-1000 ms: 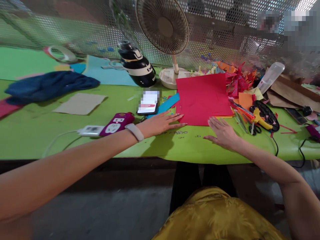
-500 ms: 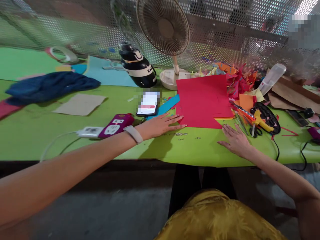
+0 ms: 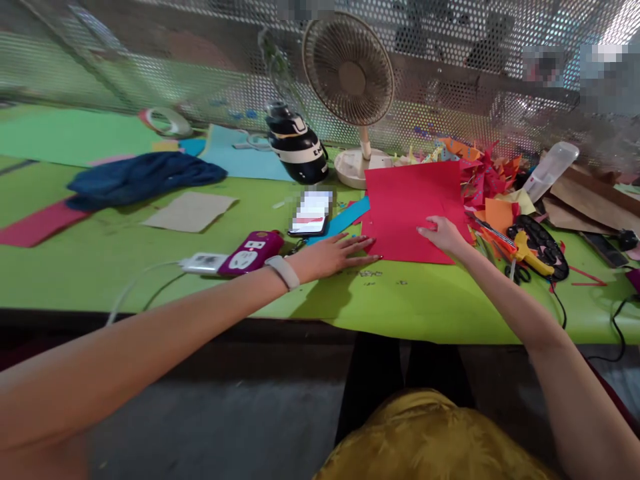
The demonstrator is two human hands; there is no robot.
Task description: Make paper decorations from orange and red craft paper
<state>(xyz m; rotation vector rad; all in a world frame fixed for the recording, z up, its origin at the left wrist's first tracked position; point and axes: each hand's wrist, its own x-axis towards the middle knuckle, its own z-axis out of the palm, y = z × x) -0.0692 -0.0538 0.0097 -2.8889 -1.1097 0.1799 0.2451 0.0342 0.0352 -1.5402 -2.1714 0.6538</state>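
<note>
A red sheet of paper [image 3: 410, 200] lies on the green table [image 3: 300, 300] in front of the fan. At its lower left corner my left hand [image 3: 330, 257] lies with fingers spread, the fingertips on the sheet's edge. My right hand [image 3: 443, 235] is over the right part of the sheet, its fingers curled together; whether anything is between them is too small to tell. A blue paper strip [image 3: 345, 222] runs from the sheet toward my left hand. Beside the strip lies a phone [image 3: 311, 212] with a lit screen.
Behind stand a fan [image 3: 351, 77] and a black-and-white bottle [image 3: 299, 147]. On the right are a yellow glue gun [image 3: 533, 257], scissors and paper scraps [image 3: 493, 177]. A purple power strip [image 3: 250, 253], dark blue cloth [image 3: 150, 177] and beige paper [image 3: 191, 212] lie left.
My right hand has moved up and left from the table beside the lower right corner onto the red sheet, and its fingers have curled. My left hand stays at the left corner. The view has shifted.
</note>
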